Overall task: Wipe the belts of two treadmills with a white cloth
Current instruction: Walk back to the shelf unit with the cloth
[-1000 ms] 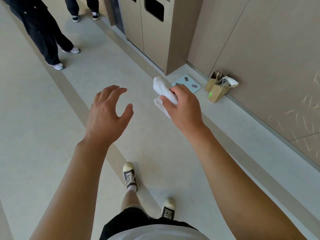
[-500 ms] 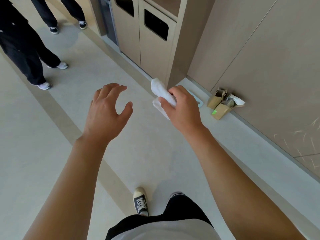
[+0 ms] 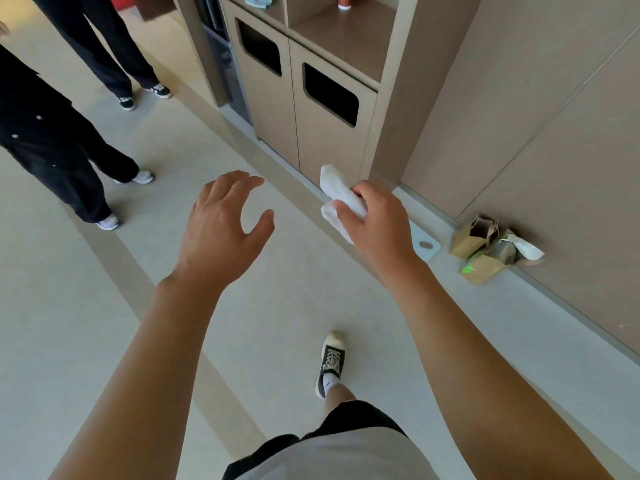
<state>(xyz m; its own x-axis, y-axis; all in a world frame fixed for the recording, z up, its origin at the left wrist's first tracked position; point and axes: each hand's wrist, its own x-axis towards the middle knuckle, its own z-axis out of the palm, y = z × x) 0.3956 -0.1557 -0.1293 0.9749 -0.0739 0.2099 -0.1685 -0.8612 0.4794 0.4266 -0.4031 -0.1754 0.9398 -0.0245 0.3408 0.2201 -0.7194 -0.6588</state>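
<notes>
Pale, smooth floor (image 3: 284, 306) fills most of the view, with a darker stripe (image 3: 114, 261) running across it. Tan wall panels (image 3: 554, 133) stand on the right, and a tan cabinet (image 3: 311, 109) with 2 dark slots stands ahead.

Since 1 second ago, the cabinet looks bigger and closer, and more of its top shelf shows. The 2 paper bags (image 3: 485, 251) by the wall have slid toward the right side of the view. The other foot is in front now. So the person looks to be walking forward along the hall.

The white cloth (image 3: 341, 199) has stayed bunched up in the right hand (image 3: 377, 226), with the fingers closed around it and both ends poking out. The left hand (image 3: 221, 230) is open with fingers spread and curled a little, and it holds nothing, the same as before.

No treadmill shows anywhere, so no belt can be wiped yet. My guess is the person is on the way to a treadmill, and I cannot tell how much wiping is already done.

2 people in dark trousers (image 3: 62, 157) stand on the left, well apart from the hands. A flat pale blue scale (image 3: 426, 242) lies on the floor near the bags. One black and white shoe (image 3: 331, 358) shows below.
</notes>
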